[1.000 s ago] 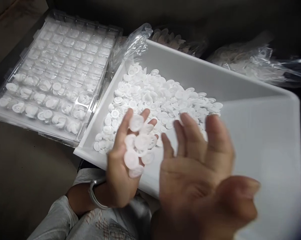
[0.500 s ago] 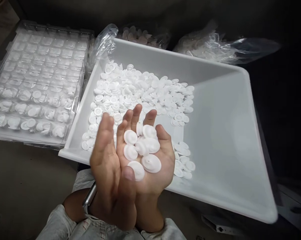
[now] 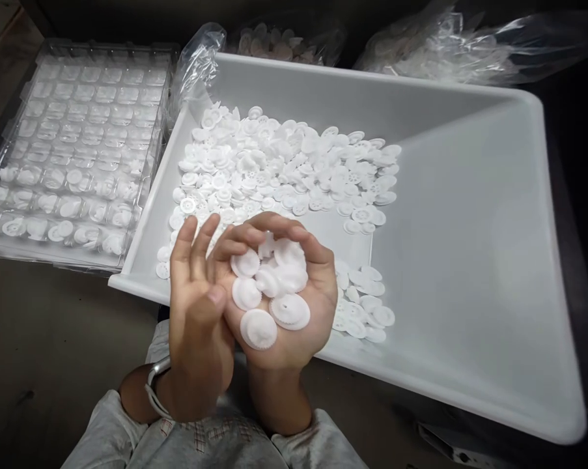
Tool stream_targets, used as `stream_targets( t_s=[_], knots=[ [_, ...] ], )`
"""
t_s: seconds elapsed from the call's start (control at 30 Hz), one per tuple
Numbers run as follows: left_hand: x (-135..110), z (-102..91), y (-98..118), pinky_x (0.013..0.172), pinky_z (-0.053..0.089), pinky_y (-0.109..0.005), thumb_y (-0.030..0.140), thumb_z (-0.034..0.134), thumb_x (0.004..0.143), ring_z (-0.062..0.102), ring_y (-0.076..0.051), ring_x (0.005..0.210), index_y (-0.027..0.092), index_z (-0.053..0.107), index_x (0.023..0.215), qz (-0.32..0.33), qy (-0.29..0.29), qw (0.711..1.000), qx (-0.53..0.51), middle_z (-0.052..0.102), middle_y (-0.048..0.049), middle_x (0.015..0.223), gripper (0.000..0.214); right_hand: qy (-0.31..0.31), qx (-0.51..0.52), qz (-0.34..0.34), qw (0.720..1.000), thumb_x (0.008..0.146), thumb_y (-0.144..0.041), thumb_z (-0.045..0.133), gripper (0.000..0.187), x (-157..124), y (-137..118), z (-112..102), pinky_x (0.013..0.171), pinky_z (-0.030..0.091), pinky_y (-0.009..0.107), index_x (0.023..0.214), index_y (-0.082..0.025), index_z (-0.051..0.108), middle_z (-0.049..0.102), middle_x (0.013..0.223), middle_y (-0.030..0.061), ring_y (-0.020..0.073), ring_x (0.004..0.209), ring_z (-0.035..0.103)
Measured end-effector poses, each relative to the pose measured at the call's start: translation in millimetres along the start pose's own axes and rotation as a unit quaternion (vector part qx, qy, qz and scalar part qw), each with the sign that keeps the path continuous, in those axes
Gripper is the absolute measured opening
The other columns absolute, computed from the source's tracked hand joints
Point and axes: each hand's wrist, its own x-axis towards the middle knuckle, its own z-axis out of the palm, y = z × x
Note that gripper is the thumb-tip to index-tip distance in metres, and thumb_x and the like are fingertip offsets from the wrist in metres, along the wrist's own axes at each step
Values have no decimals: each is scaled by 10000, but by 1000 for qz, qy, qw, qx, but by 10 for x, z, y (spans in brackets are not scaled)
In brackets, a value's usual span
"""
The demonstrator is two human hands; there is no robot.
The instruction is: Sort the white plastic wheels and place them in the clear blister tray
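Note:
Several small white plastic gears [image 3: 290, 311] lie in the palm of my right hand [image 3: 301, 342], whose fingers curl round them at the far side. Some of these gears overlap, so the lower ones are partly hidden. My left hand [image 3: 196, 332] holds nothing; its fingers are apart and pointing up, and its palm side rests against the edge of my right hand. Both hands are above the near edge of a grey tray [image 3: 469, 260]. Inside the tray a heap of similar white gears [image 3: 274, 163] spreads over the left half, with a smaller cluster [image 3: 364, 306] at the near side.
Left of the tray stands a clear plastic blister tray [image 3: 86, 137] of rows of pockets, its near rows holding white parts. Behind are a clear bag of pale parts [image 3: 274, 44] and another clear bag [image 3: 435, 49]. A crumpled plastic film [image 3: 198, 58] lies at the tray's back-left corner.
My right fingers have curled in over the gears. My left hand has shifted left, its thumb drawing back from the gears. The camera view has moved slightly.

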Motion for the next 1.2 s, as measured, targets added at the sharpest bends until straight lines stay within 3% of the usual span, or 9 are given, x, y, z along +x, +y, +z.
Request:
stream_targets(
  t_s=[0.13, 0.23, 0.37, 0.5, 0.7, 0.83, 1.0, 1.13, 1.2],
  knots=[
    [1, 29, 16, 1105, 458, -393, 288, 539, 844, 570, -218, 1276, 329, 592, 1246, -152, 46, 984, -80, 690, 3, 1097, 407, -23, 19, -16, 999, 781, -336, 544, 338, 14, -33, 52, 518, 382, 245, 629, -207, 271, 267, 652, -34, 98, 533, 325],
    [18, 84, 0, 1108, 451, -446, 286, 520, 823, 627, -240, 1195, 303, 558, 1288, -214, 83, 969, -91, 694, -9, 993, 467, -23, -6, -42, 999, 773, -311, 526, 382, 43, -75, 73, 453, 290, 226, 624, -201, 192, 177, 633, -47, 86, 495, 227],
    [50, 142, 9, 1114, 442, -468, 296, 535, 816, 629, -255, 1189, 281, 566, 1278, -231, 84, 967, -73, 701, -17, 1011, 464, -7, -61, -82, 995, 752, -280, 513, 391, 85, -119, 93, 416, 259, 201, 631, -198, 150, 115, 628, -62, 62, 448, 175],
    [74, 146, 47, 1129, 432, -430, 321, 494, 874, 636, -239, 1177, 238, 609, 1238, -256, 82, 961, -62, 715, -24, 997, 391, 18, -117, -142, 983, 768, -288, 484, 361, 72, -98, 128, 426, 276, 208, 619, -184, 172, 123, 616, -51, 58, 428, 207],
    [65, 160, 46, 1106, 454, -341, 275, 466, 890, 662, -197, 1122, 191, 709, 984, -280, 67, 953, -91, 719, -13, 890, 274, 69, -221, -287, 930, 790, -236, 424, 258, -34, -34, 159, 450, 270, 272, 575, -202, 287, 211, 587, -13, 115, 478, 268],
    [35, 198, -5, 1068, 489, -370, 241, 501, 854, 701, -203, 1014, 183, 706, 876, -281, 39, 947, -148, 718, -12, 853, 214, 44, -227, -311, 922, 790, -265, 473, 267, -70, -95, 98, 469, 292, 277, 583, -214, 313, 209, 599, -21, 115, 496, 278],
    [29, 228, -82, 1072, 485, -341, 187, 527, 797, 692, -191, 1034, 183, 697, 865, -291, 72, 931, -208, 731, -12, 969, 184, 44, -204, -302, 930, 784, -282, 483, 311, -52, -286, 19, 394, 256, 235, 575, -199, 269, 160, 570, -41, 79, 431, 232],
    [57, 249, -138, 1064, 485, -354, 153, 483, 796, 702, -198, 1015, 174, 667, 894, -314, 107, 907, -259, 720, -27, 935, 210, 78, -170, -269, 945, 873, -245, 414, 333, -74, -421, -40, 397, 277, 212, 584, -197, 254, 152, 614, -45, 74, 445, 240],
    [77, 245, -152, 1025, 502, -313, 134, 466, 805, 713, -164, 958, 174, 663, 908, -315, 94, 906, -268, 722, -18, 935, 226, 54, -240, -274, 930, 939, -299, 409, 371, -129, -479, -92, 395, 278, 218, 599, -205, 296, 188, 605, -50, 75, 437, 252]
  ],
)
